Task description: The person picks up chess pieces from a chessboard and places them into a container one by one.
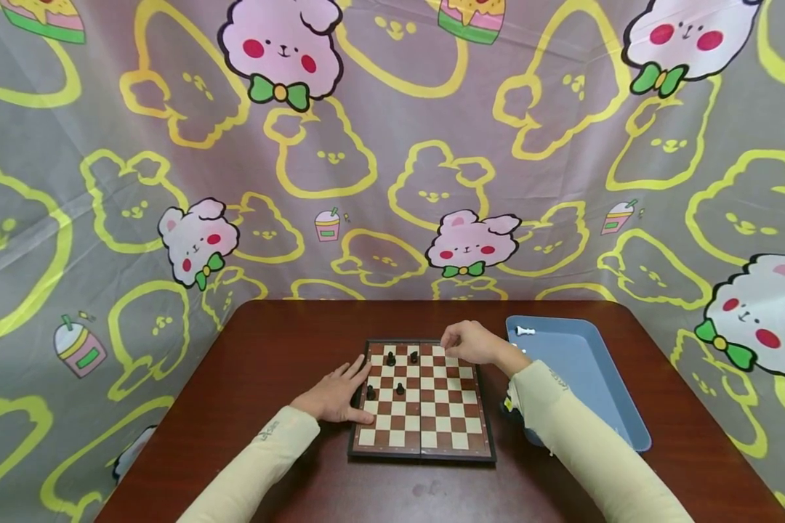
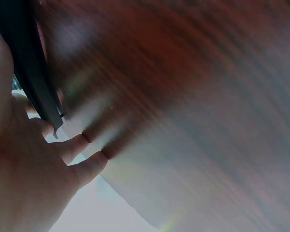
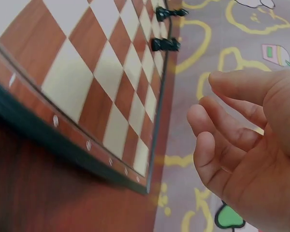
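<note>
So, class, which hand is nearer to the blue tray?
Right. The right hand is beside the blue tray, by the far right corner of the chessboard; the left hand is farther off, at the board's left edge.

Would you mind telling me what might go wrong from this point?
The left hand rests at the side of the chessboard, close to a black piece, so a small shift might knock that over. If the right hand moves, its sleeve, which crosses above the blue tray, could perhaps brush or nudge the tray.
</note>
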Tool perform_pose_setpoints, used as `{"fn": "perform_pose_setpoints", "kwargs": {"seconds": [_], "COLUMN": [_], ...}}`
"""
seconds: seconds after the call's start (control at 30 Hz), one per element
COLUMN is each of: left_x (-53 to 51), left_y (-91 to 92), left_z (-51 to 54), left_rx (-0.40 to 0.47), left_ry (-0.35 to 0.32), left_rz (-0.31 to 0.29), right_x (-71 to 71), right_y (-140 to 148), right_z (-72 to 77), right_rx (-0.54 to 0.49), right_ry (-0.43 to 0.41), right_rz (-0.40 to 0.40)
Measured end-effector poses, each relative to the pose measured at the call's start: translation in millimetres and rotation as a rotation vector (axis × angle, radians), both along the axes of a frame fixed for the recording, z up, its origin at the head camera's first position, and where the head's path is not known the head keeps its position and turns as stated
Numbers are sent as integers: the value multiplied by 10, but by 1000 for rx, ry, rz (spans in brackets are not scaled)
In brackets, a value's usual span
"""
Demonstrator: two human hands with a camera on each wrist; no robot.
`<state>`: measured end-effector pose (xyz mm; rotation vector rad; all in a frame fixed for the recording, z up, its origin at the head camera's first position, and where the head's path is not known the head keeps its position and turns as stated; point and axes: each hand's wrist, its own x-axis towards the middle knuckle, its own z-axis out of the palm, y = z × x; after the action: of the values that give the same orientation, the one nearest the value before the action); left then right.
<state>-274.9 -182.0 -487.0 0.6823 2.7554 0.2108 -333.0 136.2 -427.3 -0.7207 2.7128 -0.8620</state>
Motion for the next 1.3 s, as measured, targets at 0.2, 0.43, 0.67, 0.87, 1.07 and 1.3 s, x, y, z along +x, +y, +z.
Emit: {"fn": "perform_pose_setpoints", "kwargs": {"seconds": [0.2, 0.43, 0.67, 0.87, 1.07, 1.3], "left_x": [3, 7, 14, 10, 4, -2], "left_y": [-11, -17, -9, -5, -3, -8], "left_z": [1, -7, -8, -4, 4, -8], "left_rx": [-8, -4, 2, -6, -4, 1], "left_ry": [-2, 1, 3, 5, -1, 1], "left_rz": [4, -3, 7, 8, 5, 2], "right_x": [-20, -31, -44, -37, -28, -72], "right_y": [-215, -393, -490, -549, -576, -606], "right_z": [-101, -192, -267, -275, -296, -356], "right_rx": [-7, -30, -17, 6, 17, 14], "right_ry": [-12, -19, -37, -36, -9, -3], "right_rz": [-10, 12, 34, 36, 43, 17]}}
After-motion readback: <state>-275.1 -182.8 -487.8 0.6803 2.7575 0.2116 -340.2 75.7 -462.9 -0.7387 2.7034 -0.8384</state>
